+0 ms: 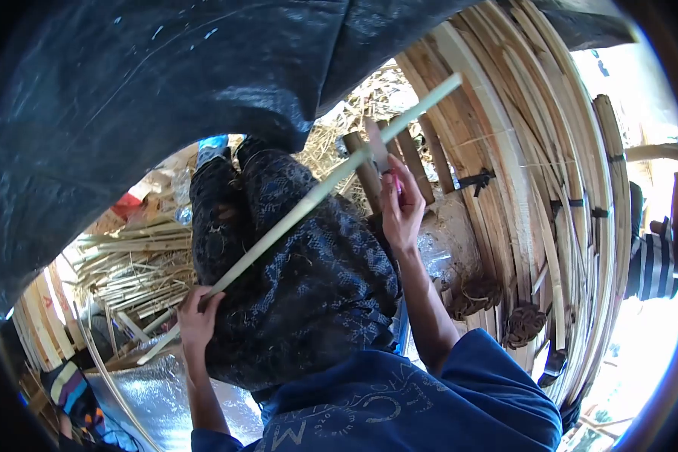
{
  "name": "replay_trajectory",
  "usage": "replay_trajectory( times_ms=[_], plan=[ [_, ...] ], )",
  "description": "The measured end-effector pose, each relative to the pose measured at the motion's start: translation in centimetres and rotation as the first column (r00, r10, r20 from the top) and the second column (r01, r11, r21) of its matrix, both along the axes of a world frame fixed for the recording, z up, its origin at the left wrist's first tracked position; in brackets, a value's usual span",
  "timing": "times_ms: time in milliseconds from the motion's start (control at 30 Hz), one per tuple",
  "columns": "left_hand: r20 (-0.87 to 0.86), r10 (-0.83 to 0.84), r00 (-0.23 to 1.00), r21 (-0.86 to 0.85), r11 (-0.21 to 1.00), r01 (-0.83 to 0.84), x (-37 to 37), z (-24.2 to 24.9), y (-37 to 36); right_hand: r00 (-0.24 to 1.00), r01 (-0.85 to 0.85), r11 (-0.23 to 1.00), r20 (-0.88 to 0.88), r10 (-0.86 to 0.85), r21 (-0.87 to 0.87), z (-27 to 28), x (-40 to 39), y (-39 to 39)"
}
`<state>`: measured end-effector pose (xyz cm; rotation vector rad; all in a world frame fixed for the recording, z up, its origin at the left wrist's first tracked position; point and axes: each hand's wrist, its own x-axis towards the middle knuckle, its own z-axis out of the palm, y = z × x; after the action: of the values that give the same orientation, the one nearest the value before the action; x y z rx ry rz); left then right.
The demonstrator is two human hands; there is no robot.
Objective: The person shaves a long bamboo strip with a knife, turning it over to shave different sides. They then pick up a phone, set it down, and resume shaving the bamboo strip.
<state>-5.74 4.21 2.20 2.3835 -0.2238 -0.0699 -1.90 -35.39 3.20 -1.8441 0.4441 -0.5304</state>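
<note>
Seen from above, with a long pale strip (294, 215) laid slantwise over dark patterned trousers (316, 256), from near left to far right. Pinched between thumb and fingers of the left hand (196, 316), close to the near left end, with a short pale length seemingly continuing beyond the grip; probably held there to steady the strip and set its angle. Raised across the lap, perhaps to leave the far length free on both sides.

In the right hand (402, 207), a knife (380, 154), with fingers curled narrowly round a handle showing only a little pink. Blade upright against the strip, crossing at a joint-like mark; likely placed so as to work well away from the left hand. Cannot tell the depth of the edge in the strip, nor the exact contact there.

Just beyond the knife, short wooden bars (414, 162); to the right, long wooden slats (497, 151) stacked lengthwise and tied with dark bands (600, 212), presumably to keep from slipping apart. To the left, thin splints (139, 264) in a loose heap, apparently gathered within easy reach. At near left, a shiny silvery sheet (154, 392), perhaps spread as ground cover. Overhead at far left, a dark sheet (166, 83), possibly hung for shade.
</note>
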Motion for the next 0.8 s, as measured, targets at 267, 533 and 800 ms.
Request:
replay_trajectory(
  times_ms=[267,533,800],
  plan=[
    [0.235,-0.307,0.922,-0.256,0.896,0.363,6.7,3.2,-18.0,0.962,0.210,0.911,-0.093,-0.257,-0.354,5.5,-1.0,-5.9],
    [0.036,-0.339,0.940,-0.194,0.920,0.340,6.7,0.8,-17.2,0.979,0.180,0.869,-0.004,-0.204,-0.462,2.9,-1.6,-7.5],
    [-0.116,-0.270,0.956,0.028,0.961,0.274,6.9,1.2,-4.3,0.941,0.218,0.884,-0.152,-0.303,-0.413,3.2,-2.1,-9.1]
  ],
)
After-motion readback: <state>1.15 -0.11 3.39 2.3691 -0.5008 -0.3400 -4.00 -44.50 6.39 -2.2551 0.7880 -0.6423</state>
